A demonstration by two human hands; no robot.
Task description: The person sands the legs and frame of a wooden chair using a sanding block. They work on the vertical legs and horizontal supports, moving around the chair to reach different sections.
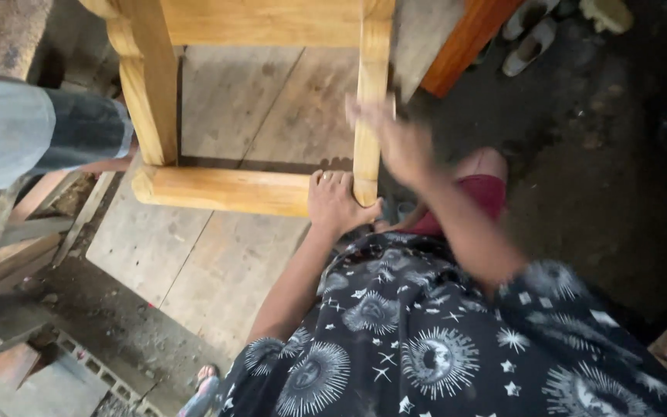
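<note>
Our left hand (336, 202) clamps the corner joint of the pale varnished wooden furniture frame (225, 189), fingers wrapped round it. Our right hand (395, 139) lies blurred against the upright; we cannot tell its grip. We should brace firmly and keep strokes along the grain.

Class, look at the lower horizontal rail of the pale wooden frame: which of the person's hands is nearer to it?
Left. The left hand grips the rail at its right end, by the corner. The right hand, blurred, is higher up on the upright post.
</note>
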